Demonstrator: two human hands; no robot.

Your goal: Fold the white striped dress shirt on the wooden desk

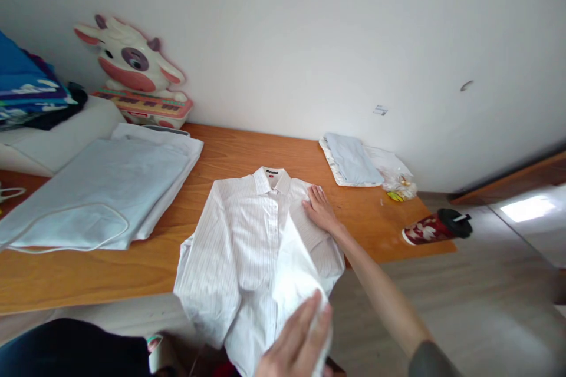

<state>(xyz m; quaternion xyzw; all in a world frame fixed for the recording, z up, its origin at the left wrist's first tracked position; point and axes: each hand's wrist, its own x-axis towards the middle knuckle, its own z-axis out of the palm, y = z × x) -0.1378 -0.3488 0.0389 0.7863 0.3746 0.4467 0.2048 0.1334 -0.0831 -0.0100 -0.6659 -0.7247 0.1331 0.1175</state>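
Note:
A white long-sleeved button-up shirt (256, 230) with thin stripes lies face up on the wooden table (247, 144), collar toward the wall, its lower part hanging past the front edge. My left hand (297, 336), low in the view and close to the camera, has its fingers closed on a bright white flap of the shirt. That flap is lifted and runs up to a point near the chest; whether it is sleeve or front panel I cannot tell. My right hand (321, 209) rests flat on the shoulder beside the collar, fingers stretched out.
Light blue folded cloth (110, 182) with a white cord lies at left. Behind it stand a cow-shaped toy keyboard (137, 76) and stacked blue packages (29, 88). Folded cloths (351, 159), a clear plastic bag (400, 182) and a red tumbler (431, 228) are at right.

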